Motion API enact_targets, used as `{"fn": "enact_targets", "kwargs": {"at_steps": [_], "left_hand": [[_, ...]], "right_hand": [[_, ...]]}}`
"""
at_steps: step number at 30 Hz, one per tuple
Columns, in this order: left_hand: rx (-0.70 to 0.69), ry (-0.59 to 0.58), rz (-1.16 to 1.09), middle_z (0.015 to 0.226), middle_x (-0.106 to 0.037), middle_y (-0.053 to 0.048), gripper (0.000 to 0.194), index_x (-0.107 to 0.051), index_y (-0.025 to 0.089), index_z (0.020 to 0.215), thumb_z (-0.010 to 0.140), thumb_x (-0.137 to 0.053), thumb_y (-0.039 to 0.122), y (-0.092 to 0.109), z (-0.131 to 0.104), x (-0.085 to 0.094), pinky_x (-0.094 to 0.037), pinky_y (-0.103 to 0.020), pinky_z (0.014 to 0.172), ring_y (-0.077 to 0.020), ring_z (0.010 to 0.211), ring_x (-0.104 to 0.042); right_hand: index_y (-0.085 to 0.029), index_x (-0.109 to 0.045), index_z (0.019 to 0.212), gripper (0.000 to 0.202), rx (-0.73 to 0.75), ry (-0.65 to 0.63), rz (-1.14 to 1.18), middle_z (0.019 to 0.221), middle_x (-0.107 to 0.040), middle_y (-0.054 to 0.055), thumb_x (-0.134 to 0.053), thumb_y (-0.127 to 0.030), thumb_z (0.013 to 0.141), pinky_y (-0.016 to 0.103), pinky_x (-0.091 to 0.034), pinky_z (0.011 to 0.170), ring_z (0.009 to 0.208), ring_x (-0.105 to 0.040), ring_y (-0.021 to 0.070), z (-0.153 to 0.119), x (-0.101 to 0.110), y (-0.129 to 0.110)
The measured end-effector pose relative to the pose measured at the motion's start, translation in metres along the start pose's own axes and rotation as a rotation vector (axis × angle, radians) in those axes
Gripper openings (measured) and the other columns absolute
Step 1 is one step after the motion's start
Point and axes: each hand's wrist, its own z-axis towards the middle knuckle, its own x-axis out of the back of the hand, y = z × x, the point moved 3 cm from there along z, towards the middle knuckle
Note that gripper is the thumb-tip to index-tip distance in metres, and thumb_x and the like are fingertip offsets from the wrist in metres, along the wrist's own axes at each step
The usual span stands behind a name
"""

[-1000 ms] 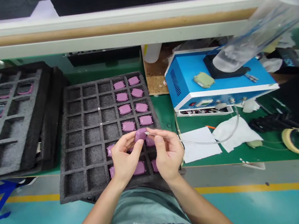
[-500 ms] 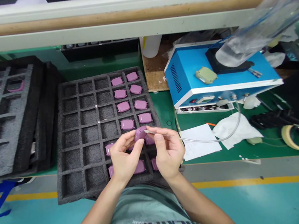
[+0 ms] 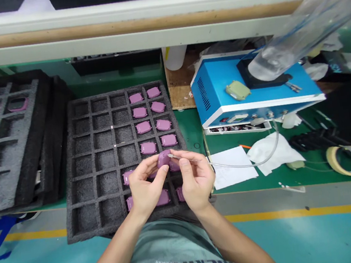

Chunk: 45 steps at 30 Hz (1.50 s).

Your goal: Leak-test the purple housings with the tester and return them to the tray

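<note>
Grn bench [image 3: 189,125]: dk-gry gridded foam tray [image 3: 108,181] overhanging front edge, blk-gry foam-tray stack [image 3: 29,168] at L, wht rect. paper sheet [image 3: 233,176], crumpled wht cloth [image 3: 263,150], rnd tan tape roll [image 3: 332,162].

Shirt [image 3: 173,239], 6 o'clock: lg. dark caps, approx. "BEAUT", adj. letters distorted by folds; sm. pale "AWAY", approx., alongside. Black item [image 3: 336,69], betw. 2 & 3 o'clock: white "KS". Purple cases [image 3: 143,127], nr. ctr., toward 9 o'clock: marks illeg.
</note>
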Motion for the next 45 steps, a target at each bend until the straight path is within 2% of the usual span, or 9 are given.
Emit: {"fn": "enact_targets", "kwargs": {"at_steps": [8, 13, 22, 30, 45], "left_hand": [[-0.003, 0.038, 0.012, 0.1, -0.08, -0.009, 0.03, -0.076, 0.016, 0.102, 0.075, -0.083, 0.028, -0.0008, 0.0049, 0.002, -0.064, -0.03, 0.085, -0.0209, 0.089, -0.077], [-0.016, 0.031, 0.01, 0.104, -0.079, -0.007, 0.031, -0.076, 0.018, 0.106, 0.076, -0.082, 0.026, -0.0025, 0.006, 0.0034, -0.062, -0.025, 0.087, -0.0171, 0.091, -0.077], [-0.02, 0.032, 0.025, 0.105, -0.079, -0.007, 0.032, -0.076, 0.017, 0.106, 0.076, -0.082, 0.027, -0.0018, 0.0069, 0.0026, -0.062, -0.027, 0.088, -0.0183, 0.092, -0.077], [-0.026, 0.018, 0.01, 0.105, -0.079, -0.007, 0.032, -0.076, 0.017, 0.106, 0.076, -0.082, 0.026, -0.0029, 0.0073, 0.0031, -0.061, -0.022, 0.087, -0.016, 0.092, -0.077], [-0.041, 0.012, 0.029, 0.103, -0.08, -0.007, 0.031, -0.075, 0.016, 0.106, 0.077, -0.081, 0.025, -0.0025, 0.0075, 0.0021, -0.061, -0.02, 0.086, -0.0152, 0.09, -0.077]], "right_hand": [[-0.021, -0.065, 0.103, 0.011, -0.015, -0.017, 0.031, 0.107, -0.075, 0.008, -0.059, -0.028, 0.099, 0.038, -0.064, 0.09, 0.101, -0.075, 0.0201, 0.0045, -0.0038, 0.003], [-0.021, -0.065, 0.103, 0.009, 0.019, -0.016, 0.082, 0.106, -0.075, 0.007, -0.06, -0.026, 0.098, 0.035, -0.064, 0.089, 0.101, -0.075, 0.0186, 0.0087, -0.0056, 0.0034], [-0.021, -0.066, 0.103, 0.009, 0.015, -0.016, 0.099, 0.105, -0.075, 0.008, -0.061, -0.026, 0.097, 0.033, -0.064, 0.088, 0.099, -0.075, 0.0184, 0.0092, -0.0056, 0.0039], [-0.02, -0.066, 0.103, 0.009, 0.011, -0.018, 0.108, 0.105, -0.075, 0.008, -0.061, -0.025, 0.097, 0.032, -0.063, 0.088, 0.099, -0.074, 0.0175, 0.0089, -0.0056, 0.0048], [-0.023, -0.067, 0.105, 0.009, -0.002, -0.029, 0.136, 0.107, -0.074, 0.006, -0.06, -0.023, 0.099, 0.031, -0.062, 0.09, 0.1, -0.074, 0.0163, 0.0079, -0.0054, 0.0063]]}}
